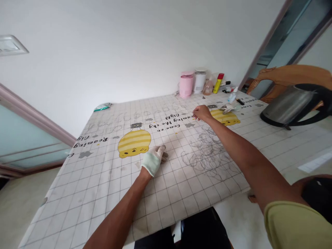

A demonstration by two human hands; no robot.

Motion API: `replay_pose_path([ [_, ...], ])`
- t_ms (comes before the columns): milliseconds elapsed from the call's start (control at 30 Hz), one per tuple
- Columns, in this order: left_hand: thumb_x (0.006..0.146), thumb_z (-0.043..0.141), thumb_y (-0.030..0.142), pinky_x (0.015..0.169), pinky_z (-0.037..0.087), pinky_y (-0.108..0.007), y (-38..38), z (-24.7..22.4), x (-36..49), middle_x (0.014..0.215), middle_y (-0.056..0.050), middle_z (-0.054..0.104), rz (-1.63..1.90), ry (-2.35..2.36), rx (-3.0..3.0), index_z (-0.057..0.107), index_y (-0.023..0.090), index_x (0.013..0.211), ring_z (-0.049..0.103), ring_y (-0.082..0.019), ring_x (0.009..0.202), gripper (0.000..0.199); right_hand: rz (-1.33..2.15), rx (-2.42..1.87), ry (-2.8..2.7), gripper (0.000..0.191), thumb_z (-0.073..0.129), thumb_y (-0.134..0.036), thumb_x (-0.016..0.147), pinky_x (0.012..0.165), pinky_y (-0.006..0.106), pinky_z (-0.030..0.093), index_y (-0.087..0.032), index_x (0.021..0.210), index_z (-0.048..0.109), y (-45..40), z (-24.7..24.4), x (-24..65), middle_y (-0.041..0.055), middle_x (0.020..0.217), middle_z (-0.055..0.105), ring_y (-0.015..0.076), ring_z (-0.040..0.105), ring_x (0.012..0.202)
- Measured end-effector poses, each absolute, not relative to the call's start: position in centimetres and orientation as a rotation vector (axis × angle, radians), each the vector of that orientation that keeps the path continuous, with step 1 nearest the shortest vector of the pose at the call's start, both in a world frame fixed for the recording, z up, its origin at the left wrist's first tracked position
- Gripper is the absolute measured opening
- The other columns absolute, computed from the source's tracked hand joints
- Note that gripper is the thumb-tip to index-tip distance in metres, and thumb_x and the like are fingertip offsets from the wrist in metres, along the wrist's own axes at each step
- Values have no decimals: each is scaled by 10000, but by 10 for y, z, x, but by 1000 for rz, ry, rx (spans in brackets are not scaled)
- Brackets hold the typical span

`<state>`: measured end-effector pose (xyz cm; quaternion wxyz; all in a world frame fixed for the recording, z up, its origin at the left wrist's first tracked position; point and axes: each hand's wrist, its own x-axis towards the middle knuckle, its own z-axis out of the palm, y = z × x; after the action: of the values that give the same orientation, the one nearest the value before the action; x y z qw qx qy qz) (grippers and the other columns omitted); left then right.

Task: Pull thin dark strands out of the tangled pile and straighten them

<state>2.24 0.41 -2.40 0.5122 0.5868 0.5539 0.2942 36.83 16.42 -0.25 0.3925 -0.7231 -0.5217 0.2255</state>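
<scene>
Left hand (155, 157) and right hand (201, 112) are curled, whether pinching anything I cannot tell; loops (207, 152) at four o'clock should be lifted singly.

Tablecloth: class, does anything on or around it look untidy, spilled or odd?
Yes. Thin dark loops lie in a messy tangle on the tablecloth beside the right forearm, crossing in no clear order; their material is unclear. Also odd: the left hand wears a glove while the right hand is bare.
</scene>
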Motion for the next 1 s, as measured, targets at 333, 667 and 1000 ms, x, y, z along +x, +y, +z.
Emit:
replay_pose_path([
  [333,976,496,435,720,570,-277,-1,-25,28,785,1,757,649,1455,1532,751,234,1120,714,-176,702,355,571,-2044,-1297,174,795,-168,858,678,324,616,-35,943,722,244,-27,394,178,810,745,204,709,674],
  [667,981,492,431,754,563,-291,-1,-24,27,791,14,764,620,1495,1550,754,264,1130,722,-185,707,345,420,-2200,-1366,394,737,-153,875,993,362,505,48,1210,686,253,-26,394,289,1121,712,330,645,1169],
  [1000,976,487,439,705,545,-280,4,-32,27,808,-6,763,668,1426,1590,735,214,1135,701,-180,690,370,407,-2235,-1467,223,674,-228,955,660,272,546,-35,1029,756,191,17,416,159,794,752,205,697,673],
])
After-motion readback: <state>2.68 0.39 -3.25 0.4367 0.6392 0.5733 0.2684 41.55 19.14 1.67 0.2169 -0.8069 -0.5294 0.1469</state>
